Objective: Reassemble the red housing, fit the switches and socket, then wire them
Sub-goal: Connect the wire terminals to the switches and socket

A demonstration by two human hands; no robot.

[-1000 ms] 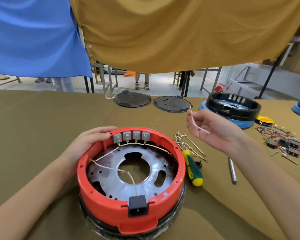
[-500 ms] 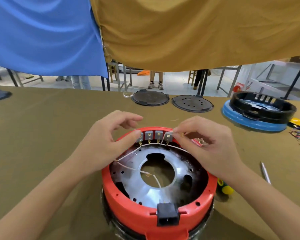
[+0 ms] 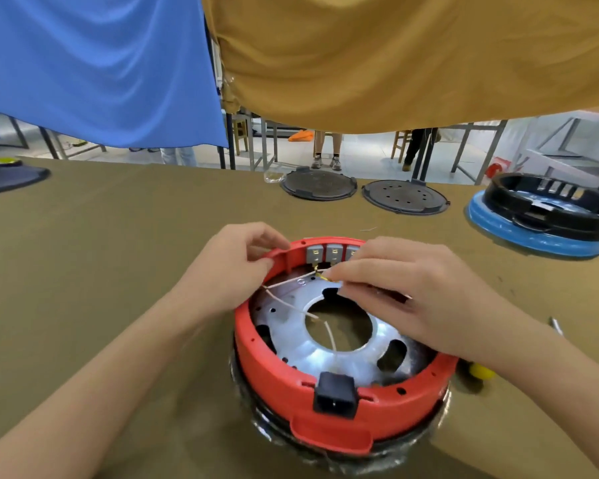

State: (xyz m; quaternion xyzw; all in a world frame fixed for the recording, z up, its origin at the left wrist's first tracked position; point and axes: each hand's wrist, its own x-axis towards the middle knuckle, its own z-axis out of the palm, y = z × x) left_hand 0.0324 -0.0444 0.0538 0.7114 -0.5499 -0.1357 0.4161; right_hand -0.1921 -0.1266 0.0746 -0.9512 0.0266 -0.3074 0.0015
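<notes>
Wire (image 3: pixel 284 282) is what I have to handle here: thin, pale, limp leads with small brass terminals, light enough to flick away and easy to kink, so I judge the place to take one is right behind its terminal, never mid-span. My right hand (image 3: pixel 405 292) does that now, its fingers (image 3: pixel 338 271) pinched together on a yellowish terminal just below the grey switches (image 3: pixel 324 254) set in the far wall of the red housing (image 3: pixel 325 392). My left hand (image 3: pixel 229 271) sits just left of those fingers, its own curled over the housing rim and clamped on it to steady the part; whether it also nips a lead I cannot tell.

I expect the housing to be stiff moulded plastic, light but bulky, and best held by the rim as it is now. Inside it lies a bright metal plate (image 3: pixel 301 337), probably slick, with a large centre hole. Nearest me, well away from the fingers, the black socket (image 3: pixel 334 394) is seated in the near wall.

Everything rests on a worktop (image 3: pixel 101 271) covered in olive-brown cloth, which should give some grip. Beyond my fingers lie two dark round covers (image 3: pixel 319 184), and far to the right a black-and-blue housing (image 3: pixel 540 216). Blue and mustard cloths hang overhead; past them I see metal frames and standing legs.
</notes>
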